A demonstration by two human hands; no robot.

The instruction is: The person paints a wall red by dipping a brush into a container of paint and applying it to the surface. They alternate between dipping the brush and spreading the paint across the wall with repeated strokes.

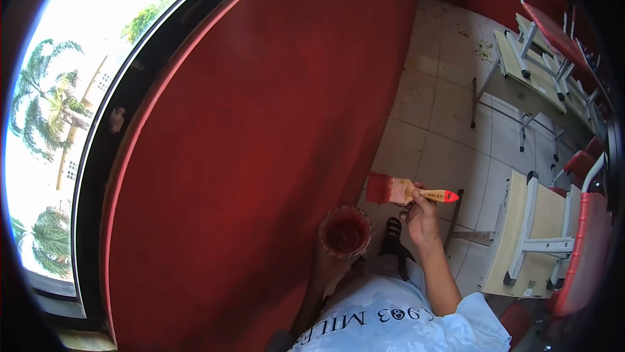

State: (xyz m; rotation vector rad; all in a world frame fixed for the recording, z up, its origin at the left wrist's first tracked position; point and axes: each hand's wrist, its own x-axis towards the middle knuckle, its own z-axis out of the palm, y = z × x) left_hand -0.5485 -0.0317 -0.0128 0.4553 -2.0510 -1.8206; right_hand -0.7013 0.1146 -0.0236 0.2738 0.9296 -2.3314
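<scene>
My right hand (422,220) is closed around a paintbrush (411,192) with a wooden, red-tipped handle. Its bristles are coated in red and point left, toward the wall. Lower and to the left, a paint cup (345,231) with a scalloped, paint-smeared rim has red paint inside. My left hand (327,262) supports the cup from below, mostly hidden in shade and behind it. Brush and cup are apart. The red wall (260,124) rises right beside the cup on the left.
A window with a black frame (97,137) runs along the left. On the right stand desks (521,78) with red chairs (553,33) upturned on them; another desk (498,241) is close to my right arm. Debris (483,50) lies on the tiled floor (449,117).
</scene>
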